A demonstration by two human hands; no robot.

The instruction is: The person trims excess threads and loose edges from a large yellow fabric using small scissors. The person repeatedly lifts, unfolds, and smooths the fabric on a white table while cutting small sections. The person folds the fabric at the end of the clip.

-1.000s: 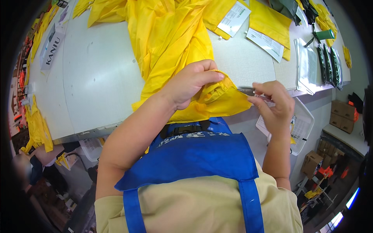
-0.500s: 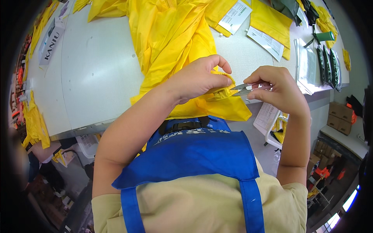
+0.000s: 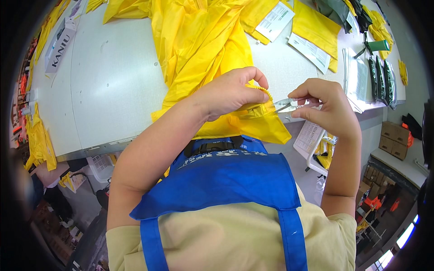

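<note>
Right-hand grip [image 3: 327, 106] is higher and further right than a second ago, and more of the small metal snips [image 3: 284, 105] shows; compared with half a second ago, their tips sit slightly further right. Left-hand grip [image 3: 235, 92] is shifted right, index finger stretched further out; yellow fabric corner [image 3: 279, 132] hangs lower.

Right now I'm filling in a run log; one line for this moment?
left hand: holding yellow fabric; right hand: holding metal snips; snips: by fabric
</note>
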